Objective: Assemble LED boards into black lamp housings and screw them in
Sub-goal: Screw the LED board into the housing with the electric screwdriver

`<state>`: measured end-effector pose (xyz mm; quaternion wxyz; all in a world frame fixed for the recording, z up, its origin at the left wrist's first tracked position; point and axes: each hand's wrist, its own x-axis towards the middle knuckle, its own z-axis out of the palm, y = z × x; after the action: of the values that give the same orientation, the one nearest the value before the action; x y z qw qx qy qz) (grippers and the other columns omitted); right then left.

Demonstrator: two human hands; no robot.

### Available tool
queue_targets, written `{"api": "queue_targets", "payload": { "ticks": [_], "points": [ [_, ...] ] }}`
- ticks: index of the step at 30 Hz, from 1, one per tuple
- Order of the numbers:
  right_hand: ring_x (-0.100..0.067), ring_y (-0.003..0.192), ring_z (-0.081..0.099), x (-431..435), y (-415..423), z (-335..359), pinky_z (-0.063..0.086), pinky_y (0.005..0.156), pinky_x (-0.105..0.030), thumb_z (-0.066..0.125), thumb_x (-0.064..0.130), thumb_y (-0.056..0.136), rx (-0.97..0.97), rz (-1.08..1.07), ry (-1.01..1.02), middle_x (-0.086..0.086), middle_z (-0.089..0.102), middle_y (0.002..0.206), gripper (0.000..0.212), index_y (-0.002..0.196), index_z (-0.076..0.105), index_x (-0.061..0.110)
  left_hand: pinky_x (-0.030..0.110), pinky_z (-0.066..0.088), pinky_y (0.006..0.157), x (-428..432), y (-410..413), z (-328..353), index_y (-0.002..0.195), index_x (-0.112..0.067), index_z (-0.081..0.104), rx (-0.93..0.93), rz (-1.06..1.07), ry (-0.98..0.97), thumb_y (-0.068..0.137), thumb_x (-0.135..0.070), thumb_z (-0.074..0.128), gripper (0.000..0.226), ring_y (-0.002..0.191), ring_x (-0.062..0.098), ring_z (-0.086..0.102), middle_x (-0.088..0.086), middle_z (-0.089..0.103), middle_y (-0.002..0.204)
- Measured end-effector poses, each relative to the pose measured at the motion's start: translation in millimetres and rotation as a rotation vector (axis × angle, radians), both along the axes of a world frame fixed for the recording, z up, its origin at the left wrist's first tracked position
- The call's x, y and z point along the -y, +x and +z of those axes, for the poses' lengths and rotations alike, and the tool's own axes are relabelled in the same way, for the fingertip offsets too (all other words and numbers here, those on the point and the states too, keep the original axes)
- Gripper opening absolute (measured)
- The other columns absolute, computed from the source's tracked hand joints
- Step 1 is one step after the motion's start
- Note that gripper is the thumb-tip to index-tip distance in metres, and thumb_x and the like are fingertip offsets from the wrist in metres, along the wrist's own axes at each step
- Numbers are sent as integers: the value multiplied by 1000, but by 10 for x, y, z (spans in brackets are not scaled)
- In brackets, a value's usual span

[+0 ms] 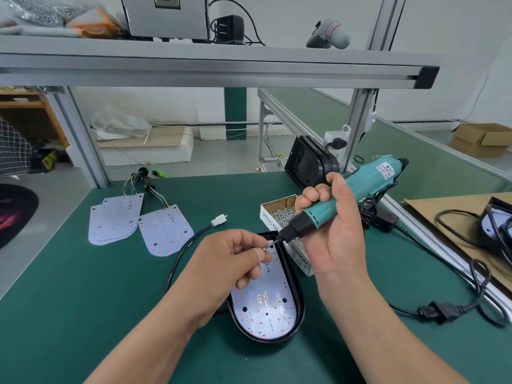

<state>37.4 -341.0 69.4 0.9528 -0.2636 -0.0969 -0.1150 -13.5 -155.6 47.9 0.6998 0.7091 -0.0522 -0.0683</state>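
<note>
Green mat (pixel 83 300) — spare LED boards (pixel 164 231) left, screw box (pixel 279 214) beside housing (pixel 300 309); left fingers (pixel 256 256) pinch screw (pixel 265 248), right fingers (pixel 318 195) grip screwdriver (pixel 365 182).

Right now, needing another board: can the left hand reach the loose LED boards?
Likely yes: only a low cable lies between the LED boards and the left hand, which pinches a screw.

A white LED board (pixel 263 309) lies flat inside the black lamp housing (pixel 300 311), spare boards (pixel 166 231) apart to its left.
</note>
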Motion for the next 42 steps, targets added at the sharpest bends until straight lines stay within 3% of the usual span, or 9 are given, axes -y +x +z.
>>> {"api": "queue_targets", "payload": {
  "ticks": [5, 12, 20, 35, 39, 42],
  "points": [
    [-17, 72, 52, -17, -4, 1, 49, 71, -31, 65, 19, 102, 16, -4, -21, -1, 45, 77, 25, 118, 47, 14, 19, 43, 51, 3, 7, -16, 104, -7, 75, -6, 4, -3, 96, 0, 67, 13, 59, 13, 55, 11, 79, 88],
    [-17, 72, 54, -21, -12, -2, 50, 72, -31, 66, 19, 101, 35, -12, -49, -1, 47, 76, 22, 116, 50, 13, 19, 44, 51, -10, 21, -21, 103, -7, 76, 2, 15, 2, 96, -1, 69, 12, 53, 11, 53, 5, 76, 76],
    [-17, 73, 52, -21, -27, 10, 49, 73, -31, 66, 19, 101, 30, -22, -29, -1, 45, 77, 28, 121, 46, 14, 20, 44, 51, -9, 24, -25, 104, -6, 75, -1, 11, 8, 96, -1, 69, 12, 57, 13, 54, 6, 76, 78],
    [-18, 74, 55, 7, 20, -35, 50, 75, -32, 64, 18, 102, 79, 20, -76, -1, 49, 77, 14, 112, 55, 14, 21, 44, 51, 6, 22, -13, 99, -11, 77, 6, 24, 41, 92, -6, 74, 9, 56, 18, 49, 13, 73, 74],
    [-20, 82, 56, 24, -9, -10, 50, 82, -34, 66, 22, 101, 149, 88, -158, -1, 52, 80, 15, 114, 59, 18, 24, 44, 51, 1, 8, -8, 92, -17, 78, 23, 35, 71, 89, -9, 76, 9, 58, 22, 49, 20, 73, 77],
    [-22, 89, 57, 51, -34, 3, 46, 92, -39, 76, 27, 95, 211, 152, -201, 0, 54, 83, 29, 117, 60, 20, 24, 43, 51, -8, -9, 11, 94, -16, 78, 5, 10, 37, 78, -18, 74, 16, 62, 23, 51, 21, 76, 83]
  ]
}}
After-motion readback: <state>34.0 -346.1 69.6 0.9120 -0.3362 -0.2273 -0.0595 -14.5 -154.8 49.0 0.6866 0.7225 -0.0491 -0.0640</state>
